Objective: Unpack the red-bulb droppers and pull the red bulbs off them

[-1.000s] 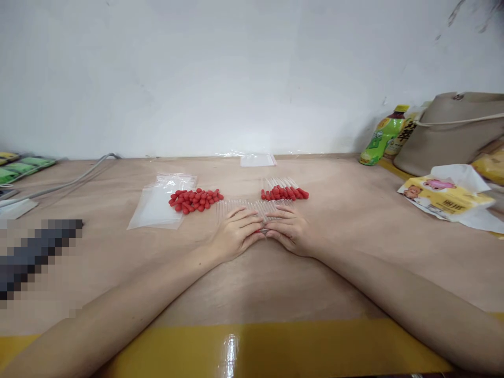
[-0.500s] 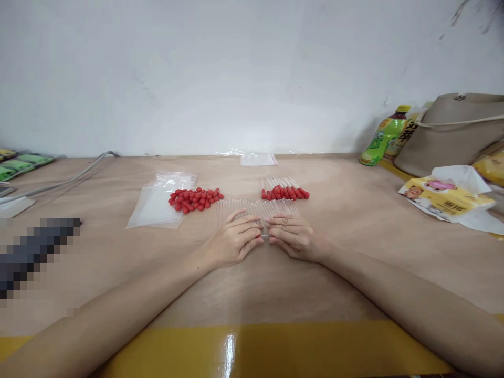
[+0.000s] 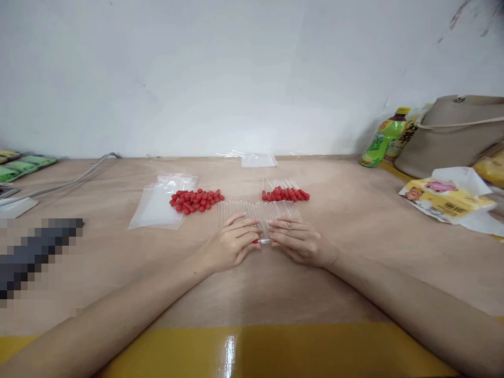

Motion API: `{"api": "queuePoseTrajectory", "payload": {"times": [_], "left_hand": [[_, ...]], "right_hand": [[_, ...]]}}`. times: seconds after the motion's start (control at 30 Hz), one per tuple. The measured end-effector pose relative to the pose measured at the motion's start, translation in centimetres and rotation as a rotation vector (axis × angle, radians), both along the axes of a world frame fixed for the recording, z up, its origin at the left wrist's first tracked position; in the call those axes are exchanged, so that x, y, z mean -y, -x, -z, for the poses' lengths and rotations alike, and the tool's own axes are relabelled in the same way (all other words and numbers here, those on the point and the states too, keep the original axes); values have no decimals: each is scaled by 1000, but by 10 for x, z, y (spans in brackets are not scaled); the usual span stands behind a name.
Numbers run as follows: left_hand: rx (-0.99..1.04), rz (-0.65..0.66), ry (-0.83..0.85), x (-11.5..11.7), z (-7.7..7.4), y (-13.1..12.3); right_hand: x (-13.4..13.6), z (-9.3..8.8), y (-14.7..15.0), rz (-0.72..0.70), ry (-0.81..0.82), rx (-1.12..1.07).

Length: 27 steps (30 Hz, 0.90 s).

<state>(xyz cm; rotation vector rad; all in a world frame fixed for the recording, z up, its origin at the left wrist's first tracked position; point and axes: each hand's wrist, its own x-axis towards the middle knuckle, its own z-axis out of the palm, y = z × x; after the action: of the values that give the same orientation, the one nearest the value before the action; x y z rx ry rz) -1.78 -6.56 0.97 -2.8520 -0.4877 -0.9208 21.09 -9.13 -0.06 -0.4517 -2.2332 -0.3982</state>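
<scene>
Between my hands a clear glass dropper tube [image 3: 265, 241] lies level. My left hand [image 3: 238, 240] is closed on a red rubber bulb [image 3: 255, 241] at the tube's left end; whether the tube sits inside it I cannot tell. My right hand [image 3: 301, 239] pinches the tube's right part, which its fingers mostly hide. Just beyond the fingers lies a row of bare clear tubes [image 3: 255, 211]. Behind that row, to the left, is a pile of red bulbs [image 3: 195, 201]. Tubes with red bulbs on their ends [image 3: 285, 193] lie side by side on the right.
Clear plastic bags [image 3: 151, 207] lie left of the bulb pile, and another small bag [image 3: 259, 160] is by the wall. A green bottle [image 3: 381, 140], a beige bag [image 3: 452, 136] and a yellow tissue pack [image 3: 441, 197] stand or lie at right. A grey cable [image 3: 84, 173] runs at left.
Both hands, with the tube and bulb between them, have come slightly nearer to me. The right hand has shifted a little to the right. The piles look the same.
</scene>
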Motion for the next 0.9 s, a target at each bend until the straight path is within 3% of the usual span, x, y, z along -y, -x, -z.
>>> {"api": "queuePoseTrajectory", "payload": {"times": [0.1, 0.27, 0.33, 0.47, 0.63, 0.73, 0.9], "left_hand": [[48, -65, -4, -4, 2, 9], [130, -154, -13, -7, 1, 17], [193, -213, 26, -12, -5, 18], [345, -543, 134, -39, -26, 38], [435, -925, 296, -83, -45, 90], [452, -998, 410, -97, -43, 112], [401, -1050, 456, -103, -31, 124]], "right_hand": [[-3, -3, -8, 79, 11, -62], [-16, 2, -13, 535, 44, -186], [-21, 6, -13, 635, 93, -216], [-28, 9, -13, 655, 190, -251], [-29, 9, -11, 744, 146, -205], [-28, 10, -8, 786, 100, -165], [-26, 10, -3, 802, 110, -107]]}}
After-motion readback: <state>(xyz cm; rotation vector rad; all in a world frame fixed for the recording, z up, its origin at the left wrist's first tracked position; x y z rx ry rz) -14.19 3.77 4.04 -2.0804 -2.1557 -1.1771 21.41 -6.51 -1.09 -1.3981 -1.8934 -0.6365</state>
